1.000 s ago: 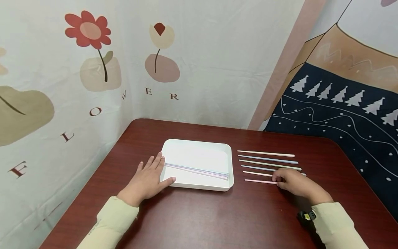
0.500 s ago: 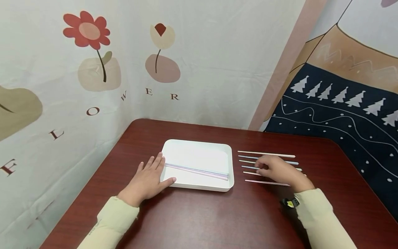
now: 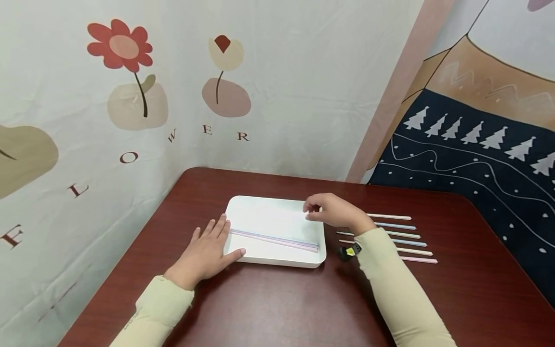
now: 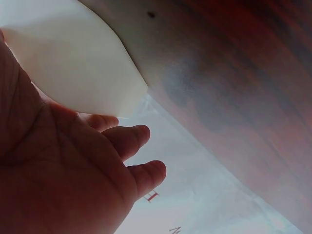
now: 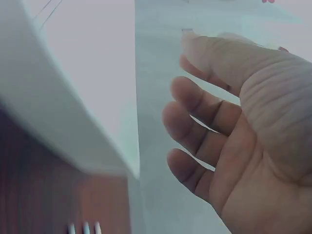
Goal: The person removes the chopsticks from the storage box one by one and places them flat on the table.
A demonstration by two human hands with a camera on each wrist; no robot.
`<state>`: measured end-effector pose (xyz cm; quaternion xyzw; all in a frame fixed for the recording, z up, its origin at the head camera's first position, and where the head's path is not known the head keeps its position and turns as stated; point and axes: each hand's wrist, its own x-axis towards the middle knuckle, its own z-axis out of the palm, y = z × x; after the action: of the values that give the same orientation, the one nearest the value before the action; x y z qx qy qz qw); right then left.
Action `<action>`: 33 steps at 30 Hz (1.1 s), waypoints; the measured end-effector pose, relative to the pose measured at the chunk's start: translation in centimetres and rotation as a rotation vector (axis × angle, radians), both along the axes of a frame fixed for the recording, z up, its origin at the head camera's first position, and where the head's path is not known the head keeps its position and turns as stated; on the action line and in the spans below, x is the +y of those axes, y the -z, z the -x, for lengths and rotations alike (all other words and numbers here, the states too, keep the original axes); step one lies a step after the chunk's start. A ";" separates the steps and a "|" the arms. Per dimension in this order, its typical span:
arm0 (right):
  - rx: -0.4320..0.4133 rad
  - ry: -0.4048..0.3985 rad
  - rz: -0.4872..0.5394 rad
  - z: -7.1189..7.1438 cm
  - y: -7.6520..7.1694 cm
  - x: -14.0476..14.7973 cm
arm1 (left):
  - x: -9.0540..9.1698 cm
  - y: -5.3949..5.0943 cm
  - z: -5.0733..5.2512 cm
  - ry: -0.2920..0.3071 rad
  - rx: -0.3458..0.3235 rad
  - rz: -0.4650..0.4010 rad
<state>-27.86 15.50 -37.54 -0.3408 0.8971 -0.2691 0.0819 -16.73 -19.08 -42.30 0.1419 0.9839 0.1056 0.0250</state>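
Note:
My left hand (image 3: pixel 204 253) rests on the left rim of a white tray (image 3: pixel 269 214), its fingers spread and straight. A few pale purple and bluish chopsticks (image 3: pixel 277 239) lie together inside the tray. Over the tray's right edge hovers my right hand (image 3: pixel 337 211), fingers loosely bent and nothing in them, as the palm (image 5: pixel 243 165) in the right wrist view confirms. To the right of the tray, several pastel chopsticks lie in a row on the table, including a pink chopstick (image 3: pixel 419 260) and a blue chopstick (image 3: pixel 396 225). My right forearm partly hides them.
The dark red-brown table (image 3: pixel 277 303) extends around the tray. Behind it hangs a pale cloth (image 3: pixel 295 106) printed with flowers and letters. A dark cloth (image 3: pixel 468 159) with white trees borders the right side.
My right hand has left the row of chopsticks and moved left to the tray's right edge, carrying nothing. My left hand and the chopsticks in the tray have stayed in place.

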 end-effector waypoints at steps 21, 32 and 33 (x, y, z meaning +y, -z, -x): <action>-0.191 -0.206 0.023 2.4 3.2 -8.3 | -0.1 -0.2 -0.3 -0.023 -0.011 0.022; -0.293 -0.274 -0.054 2.1 4.4 -9.3 | 0.1 -0.1 -0.3 -0.023 0.005 0.016; -0.294 -0.274 -0.059 2.0 4.4 -9.4 | 0.1 -0.1 -0.2 -0.022 0.009 0.018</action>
<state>-29.88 6.14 -41.94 -0.4140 0.8282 -0.2759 0.2579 -16.48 -18.96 -42.24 0.1311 0.9865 0.0963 0.0206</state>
